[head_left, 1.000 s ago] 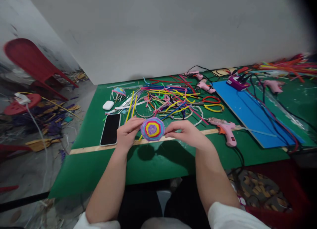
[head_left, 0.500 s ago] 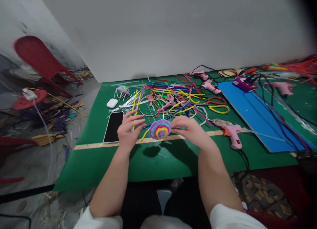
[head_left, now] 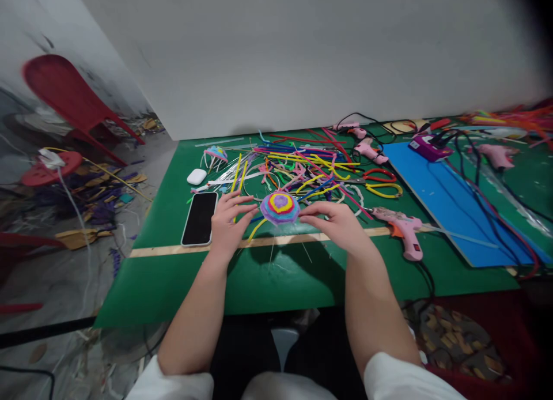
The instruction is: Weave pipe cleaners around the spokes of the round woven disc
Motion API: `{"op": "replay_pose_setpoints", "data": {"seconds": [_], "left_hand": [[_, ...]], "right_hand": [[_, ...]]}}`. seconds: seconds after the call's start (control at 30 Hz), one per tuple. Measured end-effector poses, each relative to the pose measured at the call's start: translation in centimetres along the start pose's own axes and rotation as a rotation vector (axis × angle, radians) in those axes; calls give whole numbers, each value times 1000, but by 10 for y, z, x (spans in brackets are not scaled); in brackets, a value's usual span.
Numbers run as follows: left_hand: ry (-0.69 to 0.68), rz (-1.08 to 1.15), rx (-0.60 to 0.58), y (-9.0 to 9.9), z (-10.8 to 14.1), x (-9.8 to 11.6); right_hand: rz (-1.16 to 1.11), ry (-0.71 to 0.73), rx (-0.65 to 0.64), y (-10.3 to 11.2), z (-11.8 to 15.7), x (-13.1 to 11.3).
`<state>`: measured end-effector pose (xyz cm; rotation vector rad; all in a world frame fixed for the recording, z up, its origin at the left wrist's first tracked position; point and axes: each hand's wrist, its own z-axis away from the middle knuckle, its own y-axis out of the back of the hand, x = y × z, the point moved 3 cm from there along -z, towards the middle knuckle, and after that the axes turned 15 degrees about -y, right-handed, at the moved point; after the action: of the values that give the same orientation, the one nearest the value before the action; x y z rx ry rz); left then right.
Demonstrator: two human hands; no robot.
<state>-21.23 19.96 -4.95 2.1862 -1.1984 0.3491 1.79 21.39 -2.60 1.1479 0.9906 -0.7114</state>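
A small round dome of coiled pipe cleaners [head_left: 280, 208], ringed in purple, yellow, red and blue, is up off the table between my hands. Thin wires poke out below it toward me. My right hand [head_left: 330, 224] pinches the dome's right rim between thumb and fingers. Just left of the dome, my left hand [head_left: 231, 221] has its fingers spread, with nothing in them. A second, blue-topped dome [head_left: 216, 154] with white legs stands farther back on the left. Behind the held dome lies a tangle of coloured pipe cleaners [head_left: 302, 163].
A phone [head_left: 199, 218] and a white case [head_left: 197, 176] lie left on the green table [head_left: 173, 290]. To the right are scissors [head_left: 382, 184], a pink glue gun [head_left: 406, 233], a blue board [head_left: 458, 215] and a purple power block [head_left: 430, 147] with cables. A white panel [head_left: 302, 60] stands behind.
The dome has tipped over in my right hand: its coiled centre now faces more upward, and its wires point down toward me. My left hand stays spread beside it.
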Motion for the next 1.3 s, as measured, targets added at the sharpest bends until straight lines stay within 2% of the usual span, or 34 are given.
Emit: {"op": "replay_pose_setpoints", "data": {"seconds": [0.1, 0.2, 0.27, 0.37, 0.5, 0.6, 0.67, 0.73, 0.83, 0.9, 0.97, 1.1, 1.3], "left_hand": [[-10, 13, -59, -3, 0, 0], [-39, 59, -153, -7, -1, 4], [-46, 100, -215, -8, -2, 7], [-2, 142, -301, -10, -1, 9], [128, 196, -330, -13, 3, 7], [94, 334, -372, -17, 5, 13], [92, 359, -398, -19, 6, 16], [199, 369, -408, -20, 7, 16], [524, 526, -404, -21, 12, 13], [743, 662, -409, -23, 15, 13], [888, 758, -430, -25, 18, 15], [958, 819, -527, -27, 19, 19], [922, 775, -706, -31, 22, 22]], "right_hand": [[-66, -60, 75, 1, 0, 1], [-94, -60, 215, 3, 1, 0], [-110, -61, 257, 4, 2, -2], [-132, -104, 195, 4, 6, -5], [-148, -146, 120, 2, 14, -12], [-183, -175, 52, -2, 17, -18], [-254, -199, -49, -4, 18, -19], [-362, -220, -195, -4, 20, -16], [-509, -177, -368, 4, 21, -9], [-515, -122, -329, 11, 19, -3], [-407, -100, -232, 13, 14, 0], [-140, -84, -177, -10, 3, -2], [-100, -69, -147, -47, -10, 3]]}}
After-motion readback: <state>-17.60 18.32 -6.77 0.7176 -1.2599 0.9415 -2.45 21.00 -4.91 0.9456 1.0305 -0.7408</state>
